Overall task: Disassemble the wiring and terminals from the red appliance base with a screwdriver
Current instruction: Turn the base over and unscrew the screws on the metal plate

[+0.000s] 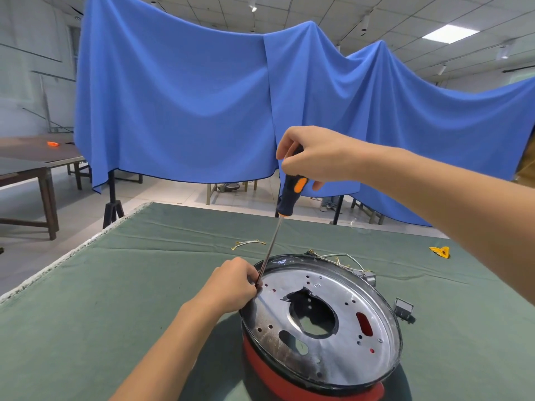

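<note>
Red base (304, 380) sits on green-covered desk (101, 299), metal plate (327, 322) facing up. Right hand (315, 157) grips screwdriver (289, 195) handle, shaft angled down to plate's left rim. Left hand (231, 285) pinches shaft near tip at that rim. Wires (344, 260) trail off base's far edge; loose wire (249, 243) lies beyond.

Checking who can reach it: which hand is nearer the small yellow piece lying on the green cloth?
Right. The right hand hovers left of and above the yellow piece; the left hand sits farther left.
</note>
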`<state>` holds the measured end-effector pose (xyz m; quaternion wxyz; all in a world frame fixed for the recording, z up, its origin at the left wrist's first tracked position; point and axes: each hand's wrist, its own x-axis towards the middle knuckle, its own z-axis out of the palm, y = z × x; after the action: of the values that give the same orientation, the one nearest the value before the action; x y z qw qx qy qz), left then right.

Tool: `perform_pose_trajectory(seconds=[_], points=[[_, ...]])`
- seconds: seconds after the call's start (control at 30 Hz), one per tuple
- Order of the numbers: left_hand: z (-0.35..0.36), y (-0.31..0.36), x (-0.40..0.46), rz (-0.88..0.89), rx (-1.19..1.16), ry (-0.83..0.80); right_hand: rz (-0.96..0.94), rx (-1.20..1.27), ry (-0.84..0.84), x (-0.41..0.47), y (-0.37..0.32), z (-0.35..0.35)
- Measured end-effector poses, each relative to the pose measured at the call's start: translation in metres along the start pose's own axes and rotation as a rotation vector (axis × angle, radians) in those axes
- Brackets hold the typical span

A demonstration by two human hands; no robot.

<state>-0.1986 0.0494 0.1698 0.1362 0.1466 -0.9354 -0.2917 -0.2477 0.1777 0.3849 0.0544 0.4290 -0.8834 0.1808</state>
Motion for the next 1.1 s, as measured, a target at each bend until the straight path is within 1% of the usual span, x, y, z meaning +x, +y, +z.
perform_pose_trajectory(seconds=[0.03,0.1,0.2,0.27,0.4,0.43,0.57,0.63,0.73,0.77,0.83,0.9,0.93,1.0,1.07,1.1], points=[[0.0,-0.0003,0.0001,-0.001,0.0,-0.001,0.008,0.0,-0.018,0.0001,-0.0005,-0.0003],[0.0002,-0.0011,0.0007,-0.005,-0.012,-0.006,0.013,-0.049,-0.001,-0.0004,-0.0007,0.0022],[0.0,-0.002,0.0009,-0.006,-0.03,-0.014,-0.003,-0.227,0.154,-0.001,0.0017,0.0064],[0.0001,-0.0022,0.001,0.002,-0.024,-0.013,-0.047,-0.259,0.214,0.0007,0.0041,0.0081],[0.0006,-0.0032,0.0017,0.017,-0.018,-0.012,-0.004,-0.084,0.116,-0.0014,-0.0005,0.006],[0.0007,-0.0035,0.002,0.018,-0.02,-0.013,0.0,-0.079,0.107,-0.0017,-0.0014,0.006],[0.0008,-0.0049,0.0023,0.009,-0.05,-0.024,0.02,-0.252,0.163,-0.0015,-0.0002,0.0083],[0.0011,-0.0055,0.0021,0.003,-0.059,-0.028,0.023,-0.237,0.151,-0.0005,0.0003,0.0073],[0.0017,-0.0063,0.0022,-0.004,-0.086,-0.027,0.047,-0.088,0.034,-0.0014,-0.0029,0.0005],[0.0014,-0.0065,0.0021,-0.008,-0.102,-0.026,0.055,-0.086,0.002,-0.0012,-0.0038,-0.0009],[0.0006,-0.0069,0.0016,-0.013,-0.124,-0.033,0.096,-0.169,-0.007,-0.002,-0.0043,-0.0001],[0.0,-0.0072,0.0012,-0.014,-0.132,-0.041,0.114,-0.246,0.042,-0.0023,-0.0032,0.0011],[-0.0004,-0.0069,0.0009,-0.015,-0.129,-0.042,0.097,-0.245,0.058,-0.0018,-0.0022,0.0017],[-0.0005,-0.0062,0.0004,-0.017,-0.118,-0.045,0.055,-0.164,0.056,-0.0024,-0.0012,0.002],[-0.0002,-0.0057,0.0006,-0.014,-0.09,-0.053,0.042,-0.052,0.019,-0.0048,-0.0015,0.0016],[-0.0001,-0.0054,0.0008,-0.013,-0.077,-0.057,0.041,-0.033,0.008,-0.0055,-0.001,0.003]])
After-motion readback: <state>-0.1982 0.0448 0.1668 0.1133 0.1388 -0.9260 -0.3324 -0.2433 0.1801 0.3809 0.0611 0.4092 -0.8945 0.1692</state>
